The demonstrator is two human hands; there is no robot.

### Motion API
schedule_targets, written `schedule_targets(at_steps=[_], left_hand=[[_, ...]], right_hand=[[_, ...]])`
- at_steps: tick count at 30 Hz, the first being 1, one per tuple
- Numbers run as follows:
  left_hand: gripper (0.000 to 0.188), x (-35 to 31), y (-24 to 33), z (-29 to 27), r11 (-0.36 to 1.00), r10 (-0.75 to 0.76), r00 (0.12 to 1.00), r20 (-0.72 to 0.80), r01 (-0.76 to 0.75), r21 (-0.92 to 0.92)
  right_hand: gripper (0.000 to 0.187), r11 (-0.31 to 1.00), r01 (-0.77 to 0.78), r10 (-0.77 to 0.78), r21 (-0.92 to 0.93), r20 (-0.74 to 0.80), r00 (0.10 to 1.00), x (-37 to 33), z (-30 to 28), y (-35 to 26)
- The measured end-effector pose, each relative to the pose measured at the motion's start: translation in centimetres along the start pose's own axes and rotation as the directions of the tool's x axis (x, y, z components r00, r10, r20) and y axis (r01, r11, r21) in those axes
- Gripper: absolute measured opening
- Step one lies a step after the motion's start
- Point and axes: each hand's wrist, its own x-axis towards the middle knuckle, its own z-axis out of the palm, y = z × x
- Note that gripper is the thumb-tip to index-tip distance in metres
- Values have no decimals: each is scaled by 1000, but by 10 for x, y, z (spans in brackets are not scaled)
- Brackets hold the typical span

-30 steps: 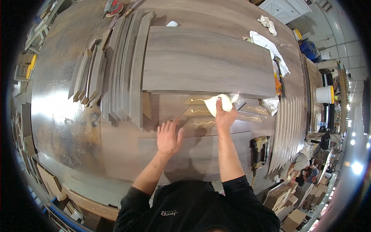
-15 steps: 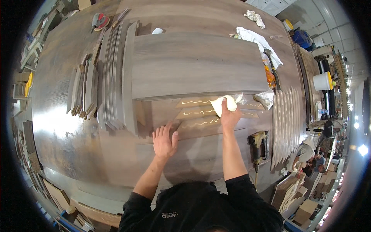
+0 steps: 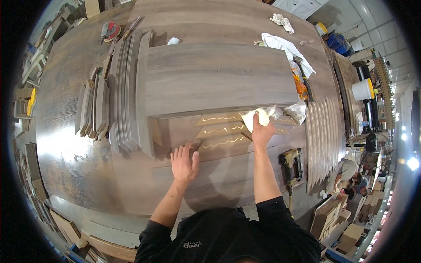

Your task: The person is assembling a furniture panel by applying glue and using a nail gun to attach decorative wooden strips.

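Your right hand: fingers and thumb clamped around the squeeze bag, thumb on its upper face.
Squeeze bag: pale yellow and bulging, at 11 o'clock in your right grip, above the brown strips; whether it touches them you cannot tell from this view.
Brown strips: lying side by side at 9 o'clock of your right hand, each bearing a wavy cream bead; more beaded pieces show at 2 o'clock of that hand.
Your left hand: empty, fingers apart, palm down, near the slanted left ends of the strips, which lie at 2 o'clock; whether the fingertips press on the table you cannot tell.
Panel stack: broad grey-brown boards at 11 o'clock of your right hand, their near edge just beyond the bag.
Long boards: grey, bundled at 11 o'clock of your left hand, with shorter pieces at 10.
Nail gun: at 5 o'clock of your right hand, just beside your forearm.
Ridged strips: pale, in a row at 3 o'clock of your right hand.
Hammer: at 1 o'clock of your right hand, lying partly on a white cloth.
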Motion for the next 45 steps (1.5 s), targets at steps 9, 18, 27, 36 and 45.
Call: schedule_targets(at_steps=[9,18,27,36,45], left_hand=[[37,-1,-2,1,1000,23,999,-36,-24,-9],[27,-9,0,2,991,120,985,-123,-126,-44],[59,-123,128,-6,859,166,893,418,77,-505],[44,-132,132,-24,767,70,820,568,320,-556],[62,-122,182,-38,905,391,583,712,-103,-413]], right_hand=[[41,997,-67,64,38,65,996,-2,-33,-9],[45,-207,-778,497,594,749,439,-71,-131,-20],[57,-266,-882,305,389,902,305,-168,-171,-60],[80,265,-829,27,493,855,517,-159,-242,15],[81,817,-449,-297,362,931,212,-146,-264,19]])
